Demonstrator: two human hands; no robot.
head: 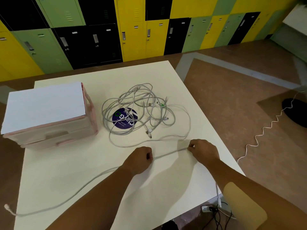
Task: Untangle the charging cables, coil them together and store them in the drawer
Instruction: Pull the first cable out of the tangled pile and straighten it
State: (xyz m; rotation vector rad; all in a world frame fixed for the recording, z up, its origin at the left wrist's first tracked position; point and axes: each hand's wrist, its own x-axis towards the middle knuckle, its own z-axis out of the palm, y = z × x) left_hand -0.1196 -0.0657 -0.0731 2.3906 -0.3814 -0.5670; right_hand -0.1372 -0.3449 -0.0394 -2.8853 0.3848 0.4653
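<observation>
A tangle of white charging cables (142, 108) lies in the middle of the white table (66, 171). One white cable (169, 153) is stretched taut between my hands near the table's front. My left hand (141, 159) grips it in a fist, and my right hand (203, 151) pinches it further right. From my left hand the cable trails down to the left, and its plug end (7, 207) hangs past the table's left edge. A pink drawer unit (49, 113) with shut drawers stands at the table's left.
A round purple sticker (123, 119) sits under the tangle. Coloured lockers (132, 30) line the back wall. On the brown floor at the right runs a wavy white cord (265, 128), and a power strip (207, 209) with dark wires lies below the table's front right corner.
</observation>
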